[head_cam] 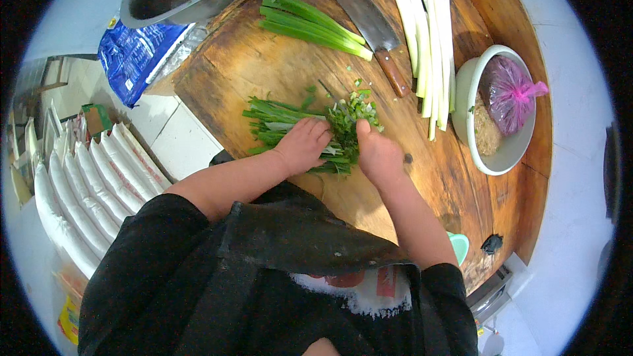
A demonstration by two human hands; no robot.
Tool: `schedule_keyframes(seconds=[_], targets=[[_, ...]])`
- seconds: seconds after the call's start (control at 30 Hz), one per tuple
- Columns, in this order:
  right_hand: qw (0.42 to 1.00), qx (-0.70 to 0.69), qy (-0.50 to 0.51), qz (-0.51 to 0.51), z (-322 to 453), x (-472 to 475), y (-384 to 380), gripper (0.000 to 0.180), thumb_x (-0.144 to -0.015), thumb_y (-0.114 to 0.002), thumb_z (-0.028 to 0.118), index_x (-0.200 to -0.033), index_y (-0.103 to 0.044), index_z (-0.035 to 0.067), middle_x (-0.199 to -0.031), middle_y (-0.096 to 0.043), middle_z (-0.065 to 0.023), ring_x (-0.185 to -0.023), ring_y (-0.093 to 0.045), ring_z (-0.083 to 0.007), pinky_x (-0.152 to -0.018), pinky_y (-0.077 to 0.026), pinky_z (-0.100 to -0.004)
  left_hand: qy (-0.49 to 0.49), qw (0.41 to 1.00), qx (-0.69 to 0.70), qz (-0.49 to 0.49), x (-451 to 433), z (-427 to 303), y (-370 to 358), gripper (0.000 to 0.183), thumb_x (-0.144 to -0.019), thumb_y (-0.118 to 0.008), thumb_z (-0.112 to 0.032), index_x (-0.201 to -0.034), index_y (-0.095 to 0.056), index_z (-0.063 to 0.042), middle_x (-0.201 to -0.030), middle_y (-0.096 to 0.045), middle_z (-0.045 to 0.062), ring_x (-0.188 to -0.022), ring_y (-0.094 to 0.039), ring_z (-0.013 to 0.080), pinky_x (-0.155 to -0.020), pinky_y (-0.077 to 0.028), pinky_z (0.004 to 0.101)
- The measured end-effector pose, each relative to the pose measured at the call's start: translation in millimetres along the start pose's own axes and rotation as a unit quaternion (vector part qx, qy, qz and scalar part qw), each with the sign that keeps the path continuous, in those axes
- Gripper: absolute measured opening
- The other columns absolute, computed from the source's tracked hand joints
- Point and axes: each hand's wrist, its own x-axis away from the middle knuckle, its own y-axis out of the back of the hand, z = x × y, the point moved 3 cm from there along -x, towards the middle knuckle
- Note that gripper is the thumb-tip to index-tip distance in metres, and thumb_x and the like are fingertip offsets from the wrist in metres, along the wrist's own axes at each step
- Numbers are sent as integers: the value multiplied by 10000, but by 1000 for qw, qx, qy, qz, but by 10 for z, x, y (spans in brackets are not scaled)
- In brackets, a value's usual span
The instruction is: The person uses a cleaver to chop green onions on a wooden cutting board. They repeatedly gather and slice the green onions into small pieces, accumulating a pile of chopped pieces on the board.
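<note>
My left hand [305,146], fingers curled, presses a bundle of green scallion leaves [269,119] against the wooden worktop. In my right hand [380,155] is a knife, its thin dark blade [330,92] seen almost edge-on and its handle hidden by the fist. Chopped scallion [363,107] is heaped around the blade, just right of my left fingers. Farther up the wood lie a bunch of cut scallion greens [311,24] and a cleaver [366,12] with a brown wooden handle. Long white scallion stalks [429,44] lie to the cleaver's right.
A white bowl [465,109] at right holds a tied purple plastic bag [509,94] and a pale brown mass. Metal basins [198,7] stand at upper left above a blue bag [131,57]. White sacks [94,198] line the left. A mint-green container [460,247] sits by my right forearm.
</note>
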Motion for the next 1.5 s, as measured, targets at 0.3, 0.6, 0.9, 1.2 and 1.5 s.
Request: schedule_keyframes(seconds=[0.3, 0.6, 0.9, 1.2, 1.5], targets=[[997, -66, 3, -47, -175, -251, -196, 284, -809, -552, 96, -1046, -403, 48, -886, -618, -220, -740, -605, -429, -630, -487, -498, 8, 1000, -12, 21, -29, 1, 44, 681, -645, -746, -407, -1156, -502, -29, -1199, -468, 139, -1174, -420, 303, -1072, -273, 422], [967, -204, -151, -28, -156, 721, -236, 303, -820, -592, 109, -1040, -405, 20, -820, -597, -272, -773, -578, -470, -652, -453, -535, 47, 996, 30, 63, 4, -160, 281, 711, -644, -762, -453, -1192, -485, -94, -1255, -424, 121, -1264, -346, 309, -1103, -168, 511], [956, -212, -203, 13, 20, 955, -485, 306, -838, -570, 172, -1068, -421, 36, -797, -608, -252, -753, -595, -445, -634, -454, -532, -33, 990, 66, 121, -156, -188, 193, 206, -710, -714, -283, -847, -615, -165, -1182, -467, 40, -1223, -386, 257, -1081, -209, 536], [972, -128, -174, 89, 241, 1062, -284, 233, -832, -531, 123, -1002, -410, 19, -827, -615, -247, -747, -604, -431, -636, -464, -516, -72, 995, -60, 43, 48, -202, -33, 159, -734, -648, -261, -860, -675, -168, -1114, -516, 12, -1185, -417, 217, -1054, -245, 534], [984, -134, -112, -14, 321, 527, -708, 246, -819, -527, 89, -1014, -396, 17, -843, -608, -271, -755, -601, -444, -649, -470, -519, -105, 988, -86, 71, 164, -209, -34, 311, -675, -701, -390, -882, -659, -162, -1135, -506, 29, -1191, -406, 215, -1045, -236, 556]])
